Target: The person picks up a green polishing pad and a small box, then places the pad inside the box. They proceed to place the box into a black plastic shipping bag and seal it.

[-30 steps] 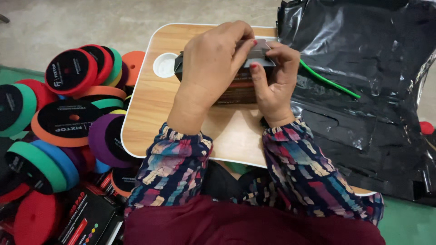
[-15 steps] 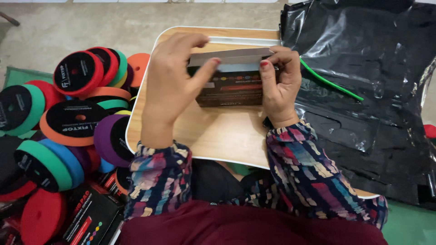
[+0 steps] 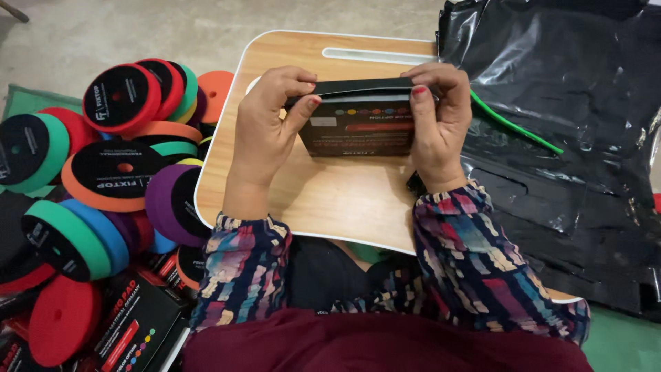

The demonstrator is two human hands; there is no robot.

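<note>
A black box (image 3: 359, 124) is held over the centre of the wooden worktop (image 3: 344, 200), grasped at its 9 o'clock end by the left hand (image 3: 265, 127) and at its 3 o'clock end by the right hand (image 3: 441, 124). Foam pads (image 3: 110, 165) are heaped at 9 o'clock; black plastic sheet (image 3: 571, 117) is spread at 3 o'clock.
</note>
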